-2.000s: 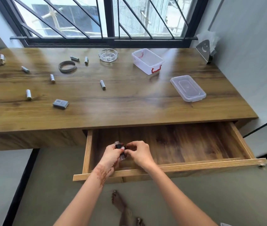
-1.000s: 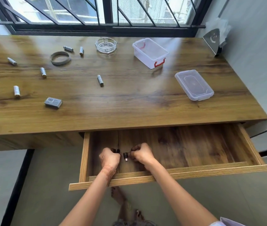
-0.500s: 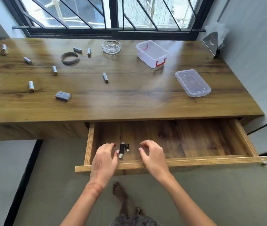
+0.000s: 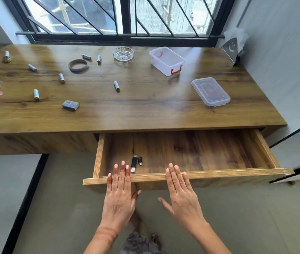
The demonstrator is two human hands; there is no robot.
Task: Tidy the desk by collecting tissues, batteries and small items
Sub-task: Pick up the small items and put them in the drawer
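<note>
At the front rim of the open drawer (image 4: 218,174), both hands lie flat, palms down. The left hand (image 4: 119,197) has its fingers straight and close together. Their tips reach over the rim at the drawer's left end, and the thumb is held out sideways. The right hand (image 4: 181,197) matches it further right along the same rim, fingers straight, thumb spread. Neither holds anything. Whether the fingers press on the rim or only hover over it cannot be told.

Two seconds ago the hands were together above the drawer, pinching a small dark thing between them. A second ago they rested as fists on the drawer floor. Half a second ago they had opened, loosely curved, just over the two pieces. Now they have drawn back toward the person and flattened.

The black stick (image 4: 134,163) lies loose on the drawer floor near its left front corner, just past the left fingertips. The small black plug (image 4: 140,160) lies just to its right. Both sit where they lay half a second ago.

Beyond the drawer, on the desk (image 4: 145,110), nothing has moved. Batteries (image 4: 116,86) lie scattered behind the drawer's left end and further left, with a grey box (image 4: 70,105) and a band (image 4: 78,65) among them. A glass ashtray (image 4: 123,54), a clear box (image 4: 166,61) and its lid (image 4: 210,91) stand behind the drawer's middle and right. The tissue holder (image 4: 232,46) is at the far right.
</note>
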